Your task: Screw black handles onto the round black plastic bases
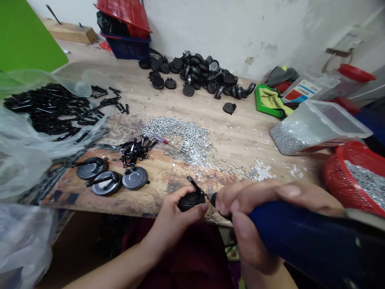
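My left hand is closed around a round black plastic part with a thin black arm sticking up, held at the table's front edge. My right hand grips a blue electric screwdriver whose black tip touches the side of that part. Three similar black round parts lie flat on the table to the left. A spread of small silver screws lies in the middle of the wooden table.
A clear bag of black rods lies at left. A heap of black round parts sits at the back. At right stand a clear tub of screws and a red basket. A small red-handled screwdriver lies among the screws.
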A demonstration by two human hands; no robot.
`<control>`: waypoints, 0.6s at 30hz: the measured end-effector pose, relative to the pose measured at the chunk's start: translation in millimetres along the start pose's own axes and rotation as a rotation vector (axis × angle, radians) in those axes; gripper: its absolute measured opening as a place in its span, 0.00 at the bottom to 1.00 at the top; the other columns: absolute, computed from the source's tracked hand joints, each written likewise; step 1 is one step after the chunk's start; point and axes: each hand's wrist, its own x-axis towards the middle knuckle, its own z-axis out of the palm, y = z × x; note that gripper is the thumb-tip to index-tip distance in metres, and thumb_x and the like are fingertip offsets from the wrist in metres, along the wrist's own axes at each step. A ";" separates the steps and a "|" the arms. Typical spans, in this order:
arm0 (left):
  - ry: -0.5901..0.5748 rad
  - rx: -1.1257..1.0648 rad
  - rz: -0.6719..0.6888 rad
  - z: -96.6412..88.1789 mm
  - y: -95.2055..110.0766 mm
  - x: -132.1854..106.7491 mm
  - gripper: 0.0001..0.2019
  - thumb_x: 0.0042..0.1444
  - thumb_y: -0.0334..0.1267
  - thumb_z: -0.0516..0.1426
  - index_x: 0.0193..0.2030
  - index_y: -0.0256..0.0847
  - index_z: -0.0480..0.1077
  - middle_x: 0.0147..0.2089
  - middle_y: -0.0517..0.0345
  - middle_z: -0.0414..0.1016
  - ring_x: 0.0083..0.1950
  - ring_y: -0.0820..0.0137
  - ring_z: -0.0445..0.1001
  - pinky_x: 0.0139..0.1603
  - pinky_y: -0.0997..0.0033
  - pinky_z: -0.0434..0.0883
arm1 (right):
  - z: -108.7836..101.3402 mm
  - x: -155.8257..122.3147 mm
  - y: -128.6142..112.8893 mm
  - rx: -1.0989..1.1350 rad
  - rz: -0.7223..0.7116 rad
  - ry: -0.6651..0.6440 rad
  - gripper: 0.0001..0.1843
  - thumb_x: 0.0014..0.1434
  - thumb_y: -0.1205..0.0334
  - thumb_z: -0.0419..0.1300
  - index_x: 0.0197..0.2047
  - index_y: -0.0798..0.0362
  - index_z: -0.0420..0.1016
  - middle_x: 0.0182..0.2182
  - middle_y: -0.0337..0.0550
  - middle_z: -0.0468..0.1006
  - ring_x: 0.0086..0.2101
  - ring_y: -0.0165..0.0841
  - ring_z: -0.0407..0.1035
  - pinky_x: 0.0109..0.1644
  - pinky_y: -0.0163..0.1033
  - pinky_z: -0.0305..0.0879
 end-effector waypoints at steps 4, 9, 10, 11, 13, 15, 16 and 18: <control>-0.014 -0.042 -0.059 2.1 -1.4 -2.4 0.11 0.44 0.39 0.63 0.31 0.38 0.68 0.26 0.64 0.65 0.27 0.76 0.61 0.29 0.77 0.62 | 1.8 2.2 3.6 0.165 -0.018 -0.020 0.19 0.52 0.69 0.60 0.45 0.43 0.62 0.22 0.31 0.67 0.19 0.27 0.67 0.23 0.38 0.72; -0.001 -0.083 -0.080 0.4 -7.1 -0.1 0.12 0.44 0.40 0.64 0.31 0.38 0.66 0.25 0.66 0.64 0.25 0.78 0.60 0.27 0.78 0.62 | 9.6 -2.3 5.2 0.068 -0.052 0.027 0.20 0.51 0.71 0.59 0.45 0.44 0.61 0.23 0.30 0.67 0.20 0.27 0.68 0.24 0.38 0.71; 0.007 -0.083 -0.077 -0.8 -8.1 0.6 0.12 0.44 0.40 0.64 0.31 0.38 0.66 0.25 0.66 0.64 0.26 0.78 0.61 0.28 0.78 0.62 | 10.5 -4.7 5.4 0.013 -0.047 0.048 0.21 0.51 0.71 0.59 0.46 0.44 0.60 0.23 0.30 0.67 0.20 0.28 0.68 0.25 0.38 0.72; 0.017 -0.077 -0.070 -2.0 -8.9 1.3 0.13 0.44 0.40 0.64 0.32 0.38 0.66 0.26 0.66 0.65 0.26 0.78 0.61 0.28 0.78 0.62 | 10.9 -7.0 5.5 -0.046 -0.033 0.070 0.22 0.52 0.70 0.58 0.48 0.44 0.59 0.23 0.30 0.66 0.21 0.28 0.69 0.27 0.39 0.72; 0.024 -0.061 -0.061 -4.2 -9.7 2.4 0.13 0.44 0.40 0.64 0.33 0.38 0.66 0.26 0.66 0.64 0.26 0.78 0.62 0.27 0.79 0.61 | 10.8 -9.6 5.6 -0.104 0.009 0.122 0.26 0.53 0.68 0.58 0.53 0.44 0.55 0.24 0.31 0.66 0.23 0.29 0.70 0.29 0.41 0.73; 0.004 -0.072 -0.066 -5.5 -9.9 3.3 0.14 0.45 0.41 0.64 0.33 0.38 0.65 0.25 0.67 0.64 0.25 0.78 0.63 0.27 0.78 0.62 | 10.2 -7.1 5.6 -0.031 0.059 0.166 0.28 0.54 0.66 0.58 0.56 0.44 0.53 0.25 0.32 0.66 0.22 0.29 0.69 0.29 0.42 0.72; -0.010 -0.084 -0.072 -5.8 -9.9 3.7 0.15 0.45 0.42 0.64 0.34 0.38 0.65 0.24 0.67 0.64 0.24 0.78 0.63 0.26 0.77 0.62 | 9.9 -3.7 5.4 0.030 0.079 0.187 0.29 0.55 0.66 0.58 0.57 0.44 0.53 0.26 0.32 0.66 0.22 0.29 0.68 0.28 0.42 0.72; -0.020 -0.107 -0.077 -6.1 -10.1 4.5 0.16 0.46 0.42 0.64 0.35 0.39 0.64 0.24 0.67 0.64 0.22 0.77 0.64 0.25 0.76 0.64 | 9.4 5.8 4.5 0.098 0.103 0.219 0.29 0.54 0.67 0.59 0.57 0.45 0.55 0.26 0.33 0.66 0.22 0.30 0.67 0.27 0.42 0.71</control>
